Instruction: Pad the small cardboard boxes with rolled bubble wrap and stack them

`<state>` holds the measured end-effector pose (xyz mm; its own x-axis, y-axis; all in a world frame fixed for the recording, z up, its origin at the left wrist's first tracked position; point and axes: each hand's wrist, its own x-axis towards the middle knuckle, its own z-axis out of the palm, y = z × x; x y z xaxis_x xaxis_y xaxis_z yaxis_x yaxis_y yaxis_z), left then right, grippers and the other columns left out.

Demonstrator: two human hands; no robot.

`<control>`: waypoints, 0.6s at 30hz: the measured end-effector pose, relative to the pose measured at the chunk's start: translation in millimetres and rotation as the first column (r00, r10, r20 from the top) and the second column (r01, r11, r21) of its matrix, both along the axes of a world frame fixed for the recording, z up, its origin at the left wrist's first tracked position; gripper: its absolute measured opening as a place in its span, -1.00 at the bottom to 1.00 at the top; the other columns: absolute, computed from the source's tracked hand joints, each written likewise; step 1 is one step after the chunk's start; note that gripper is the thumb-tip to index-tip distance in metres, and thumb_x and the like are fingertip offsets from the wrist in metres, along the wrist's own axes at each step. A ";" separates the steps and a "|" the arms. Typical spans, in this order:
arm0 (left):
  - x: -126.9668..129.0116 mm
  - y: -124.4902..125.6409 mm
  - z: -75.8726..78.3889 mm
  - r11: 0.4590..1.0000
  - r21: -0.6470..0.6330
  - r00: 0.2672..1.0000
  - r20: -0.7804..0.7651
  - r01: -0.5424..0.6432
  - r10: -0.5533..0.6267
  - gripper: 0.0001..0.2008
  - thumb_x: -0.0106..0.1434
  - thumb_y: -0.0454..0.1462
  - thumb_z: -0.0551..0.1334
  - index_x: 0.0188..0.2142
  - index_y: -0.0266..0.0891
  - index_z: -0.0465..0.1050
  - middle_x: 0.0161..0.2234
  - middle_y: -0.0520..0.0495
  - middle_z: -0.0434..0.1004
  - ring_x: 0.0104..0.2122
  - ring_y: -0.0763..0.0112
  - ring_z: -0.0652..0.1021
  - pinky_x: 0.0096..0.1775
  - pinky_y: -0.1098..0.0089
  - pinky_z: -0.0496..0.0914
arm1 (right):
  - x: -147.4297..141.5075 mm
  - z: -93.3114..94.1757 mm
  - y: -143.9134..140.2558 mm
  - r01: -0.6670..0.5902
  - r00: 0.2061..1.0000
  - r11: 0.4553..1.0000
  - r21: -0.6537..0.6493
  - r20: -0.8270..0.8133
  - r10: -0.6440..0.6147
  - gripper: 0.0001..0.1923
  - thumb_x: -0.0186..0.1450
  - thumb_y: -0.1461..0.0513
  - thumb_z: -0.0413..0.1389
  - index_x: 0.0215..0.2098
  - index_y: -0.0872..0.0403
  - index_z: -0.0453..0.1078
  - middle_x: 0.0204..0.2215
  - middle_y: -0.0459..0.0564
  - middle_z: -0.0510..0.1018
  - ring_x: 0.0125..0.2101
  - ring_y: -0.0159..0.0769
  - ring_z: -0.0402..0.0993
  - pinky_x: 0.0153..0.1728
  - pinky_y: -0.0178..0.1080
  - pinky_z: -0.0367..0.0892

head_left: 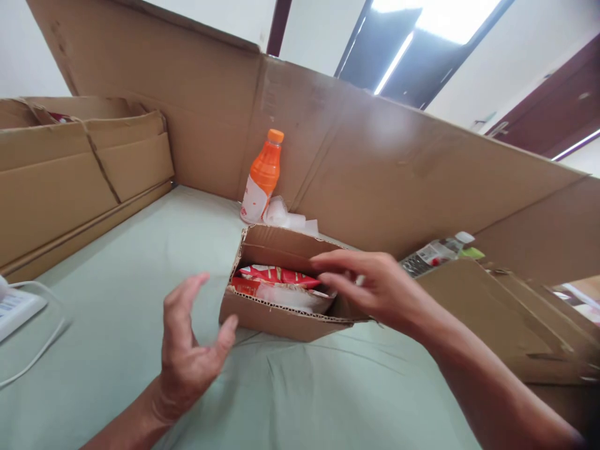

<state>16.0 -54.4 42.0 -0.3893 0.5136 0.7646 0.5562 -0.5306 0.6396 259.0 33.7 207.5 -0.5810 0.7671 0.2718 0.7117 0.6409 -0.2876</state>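
Note:
A small cardboard box [285,322], its top uncovered, stands in the middle of the green cloth. Inside it lie a red snack packet [281,275] and, nearer to me, a red and whitish packet [285,296]. My left hand [192,350] hovers left of the box with thumb and fingers spread, holding nothing. Over the box's right end reaches my right hand [359,278], its fingers stretched out and apart above the packets. Whether its fingertips touch the red packet, I cannot tell.
Behind the box stand an orange drink bottle [263,178] and crumpled white tissue [285,215] against a tall cardboard wall [375,162]. Larger cardboard boxes flank the cloth at left [56,181] and right [487,319]. A clear bottle [435,253] leans at right; a white power strip [19,309] lies far left.

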 end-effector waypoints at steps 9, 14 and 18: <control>-8.3 -1.7 -17.1 0.757 -0.513 0.899 0.377 0.403 -0.223 -0.33 0.28 -0.21 0.26 0.34 -0.06 0.12 0.33 -0.20 0.25 0.29 0.08 0.32 0.24 -0.05 0.29 | 56.9 -137.7 -62.2 0.283 0.861 0.931 -0.232 -0.367 -0.353 -0.60 0.25 0.04 0.18 -0.01 0.04 0.42 -0.12 0.10 0.65 -0.27 -0.16 0.60 -0.28 -0.12 0.53; 27.0 -6.1 -32.7 0.784 -0.498 0.912 0.353 0.371 -0.207 -0.31 0.22 -0.28 0.23 0.33 -0.18 0.10 0.26 -0.28 0.34 0.24 0.05 0.40 0.19 -0.06 0.38 | 37.0 -150.0 -60.5 0.282 0.844 0.899 -0.334 -0.360 -0.398 -0.65 0.25 0.01 0.13 -0.12 0.05 0.38 -0.19 0.10 0.66 -0.47 -0.21 0.57 -0.46 -0.16 0.49; 62.1 -42.2 -39.5 0.807 -0.488 0.943 0.154 0.331 -0.294 -0.18 0.15 -0.38 0.21 0.38 -0.16 -0.03 0.34 -0.31 0.22 0.32 -0.02 0.30 0.25 -0.16 0.31 | 78.9 -150.7 -85.0 0.405 0.767 0.835 -0.371 -0.359 -0.532 -0.65 0.24 -0.07 0.16 -0.27 0.03 0.44 -0.36 0.08 0.69 -0.42 -0.06 0.65 -0.51 -0.16 0.52</control>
<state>78.2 -96.7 2.4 -0.1821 0.9204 0.3460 0.3612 -0.2646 0.8942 337.9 -51.3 56.8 0.0003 0.9877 0.1566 0.6624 0.1171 -0.7399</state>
